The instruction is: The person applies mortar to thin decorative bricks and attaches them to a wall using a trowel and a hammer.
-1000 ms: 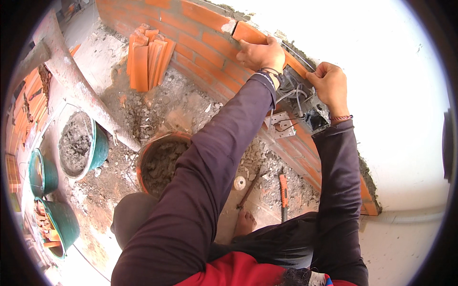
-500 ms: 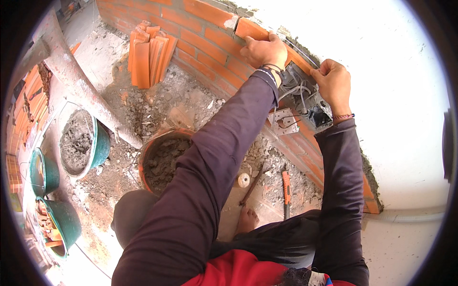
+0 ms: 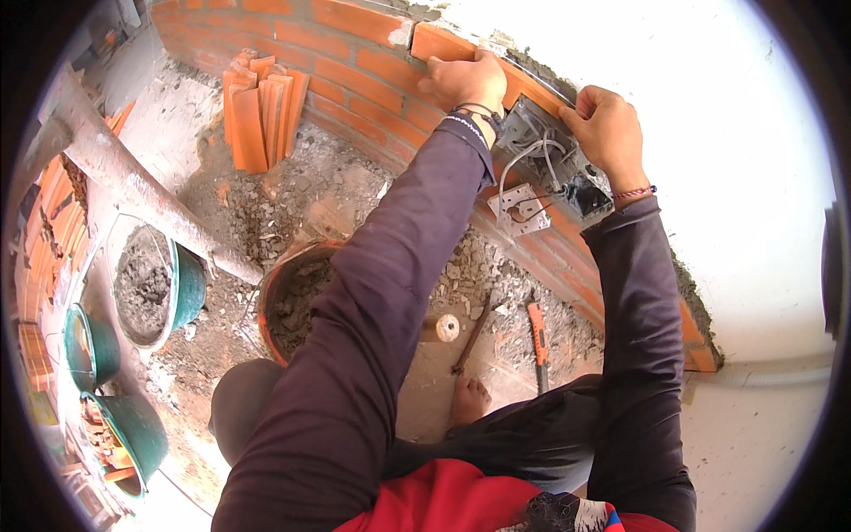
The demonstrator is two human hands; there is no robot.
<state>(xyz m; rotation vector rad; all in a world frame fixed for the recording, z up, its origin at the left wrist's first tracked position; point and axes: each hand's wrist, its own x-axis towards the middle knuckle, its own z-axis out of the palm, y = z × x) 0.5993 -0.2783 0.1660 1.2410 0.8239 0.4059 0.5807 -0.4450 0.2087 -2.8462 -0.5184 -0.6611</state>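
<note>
My left hand [image 3: 465, 82] has its fingers curled on an orange brick strip [image 3: 443, 42] at the top course of the brick facing [image 3: 368, 75]. My right hand [image 3: 605, 133] pinches the strip's right end, beside a thin white line along the mortar edge. Between and below my hands, an open metal electrical box [image 3: 589, 195] with looped pale cables [image 3: 540, 149] sits in the brickwork. A pale perforated plate [image 3: 523, 213] hangs just below the cables. The far side of the strip is partly hidden by my fingers.
Stacked brick strips [image 3: 251, 124], a mortar bucket [image 3: 273, 319], teal buckets [image 3: 186, 288], a spool [image 3: 446, 328], an orange-handled tool [image 3: 537, 332] and a rusty bar [image 3: 474, 332] stand or lie on the rubble-strewn floor. A slanted pole [image 3: 160, 186] crosses the left side; white wall [image 3: 736, 177] is at right.
Both hands and the wall appear a little higher and further left in the picture as the view shifts. My hands stay at the same strip, with little change in grip.
</note>
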